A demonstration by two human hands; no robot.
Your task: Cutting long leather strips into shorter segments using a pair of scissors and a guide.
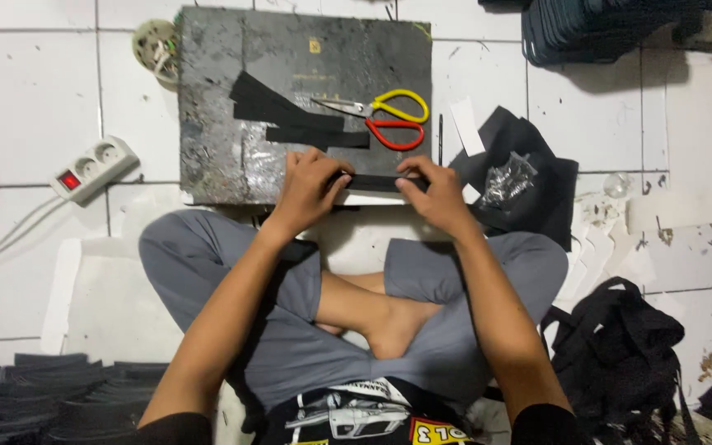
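A narrow black strip point(377, 182) lies across the near edge of a dark board point(216, 124) that rests on the white tiled floor point(26, 107). The left hand point(311, 188) presses on the strip's left end, with its fingers point(335, 180) curled down and pinching it. The right hand point(432, 194) grips the strip's right end, knuckles raised, thumb tucked below. Both forearms reach forward over the crossed legs in grey trousers point(208, 272). Farther up the board lie more black strips point(290, 115) and scissors with yellow and red handles point(389, 119). A white power strip point(92, 169) lies at the left.
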